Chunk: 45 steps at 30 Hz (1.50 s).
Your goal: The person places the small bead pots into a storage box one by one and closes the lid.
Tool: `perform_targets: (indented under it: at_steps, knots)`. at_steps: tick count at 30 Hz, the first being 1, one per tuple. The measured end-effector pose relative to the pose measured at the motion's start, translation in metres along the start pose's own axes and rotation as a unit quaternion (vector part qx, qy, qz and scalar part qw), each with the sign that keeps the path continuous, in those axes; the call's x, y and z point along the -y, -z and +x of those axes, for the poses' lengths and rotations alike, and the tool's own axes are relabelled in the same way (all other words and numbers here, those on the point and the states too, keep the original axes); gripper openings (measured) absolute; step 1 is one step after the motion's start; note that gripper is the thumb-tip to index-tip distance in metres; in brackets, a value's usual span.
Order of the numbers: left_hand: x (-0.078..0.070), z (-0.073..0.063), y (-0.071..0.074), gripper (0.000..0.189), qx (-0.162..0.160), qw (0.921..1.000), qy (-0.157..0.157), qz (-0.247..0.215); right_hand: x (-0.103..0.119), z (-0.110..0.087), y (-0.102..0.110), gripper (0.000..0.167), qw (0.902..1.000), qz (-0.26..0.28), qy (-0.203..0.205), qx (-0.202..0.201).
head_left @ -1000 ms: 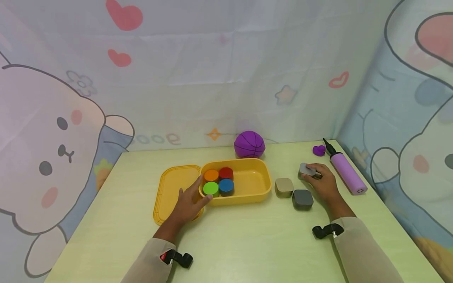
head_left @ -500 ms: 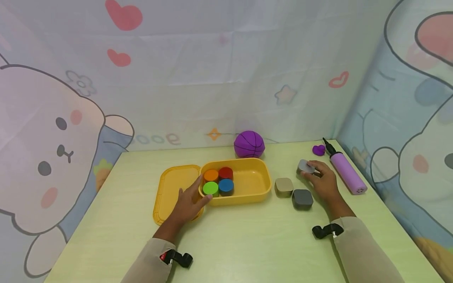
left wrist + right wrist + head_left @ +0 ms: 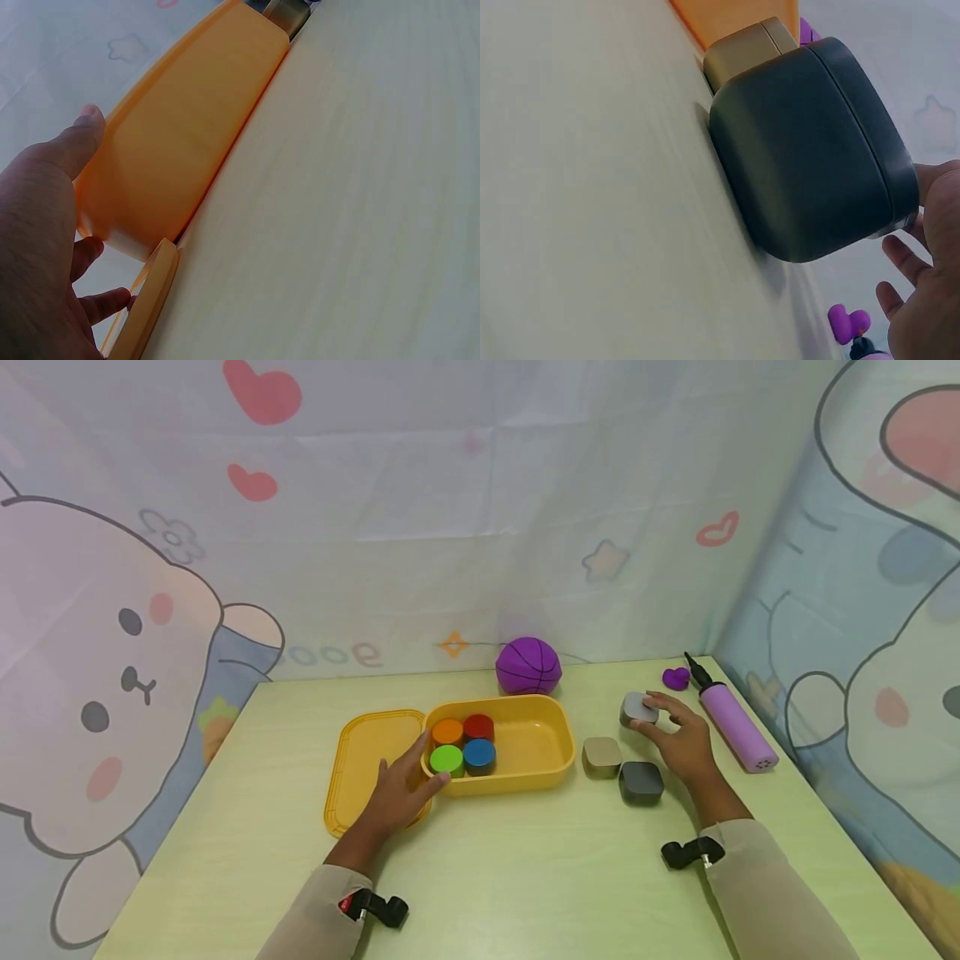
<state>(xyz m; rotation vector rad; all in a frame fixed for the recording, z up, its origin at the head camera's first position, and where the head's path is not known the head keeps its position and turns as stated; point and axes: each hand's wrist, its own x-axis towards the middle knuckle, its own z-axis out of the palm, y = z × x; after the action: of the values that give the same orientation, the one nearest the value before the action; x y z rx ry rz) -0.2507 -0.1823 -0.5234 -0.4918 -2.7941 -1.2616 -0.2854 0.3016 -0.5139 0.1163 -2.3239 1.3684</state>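
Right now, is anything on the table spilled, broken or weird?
Nothing stands out: I see no spill or damage. The yellow lid lies beside the yellow box, four round blocks stand neatly grouped inside, and the right hand pinches a light-grey block.

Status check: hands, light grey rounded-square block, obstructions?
Left hand touching left end of yellow rectangular box. Right hand pinching light grey rounded-square block. Beige rounded-square block by box's right end might crowd a low leftward move.
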Motion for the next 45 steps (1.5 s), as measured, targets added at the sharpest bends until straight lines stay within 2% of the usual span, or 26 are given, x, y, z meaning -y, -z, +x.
perform_targets:
  at_steps: [8, 15, 19, 31, 40, 45]
  knots:
    - [0.000, -0.001, -0.003, 0.086, 0.002, 1.0000, -0.007, -0.004, 0.020, -0.003, -0.008, 0.044, 0.9979, 0.011, 0.057, -0.030]
    - [0.002, 0.001, -0.002, 0.087, -0.004, 0.9999, -0.005, 0.009, 0.042, -0.001, -0.021, 0.045, 0.9953, 0.009, 0.097, -0.002]
    - [-0.001, 0.002, 0.000, 0.087, -0.002, 1.0000, -0.005, 0.002, 0.051, 0.001, -0.028, 0.045, 0.9934, 0.017, 0.114, 0.005]
    - [0.000, 0.000, 0.000, 0.085, -0.007, 1.0000, -0.003, 0.000, 0.068, 0.003, -0.051, 0.050, 0.9887, 0.015, 0.141, 0.048]
    - [-0.001, -0.001, 0.000, 0.085, -0.003, 1.0000, -0.003, 0.000, 0.076, 0.003, -0.073, 0.055, 0.9866, 0.017, 0.117, 0.112]
    - [0.001, 0.000, 0.000, 0.085, -0.006, 0.9999, -0.008, 0.006, 0.084, 0.004, -0.086, 0.053, 0.9829, 0.019, 0.126, 0.133]
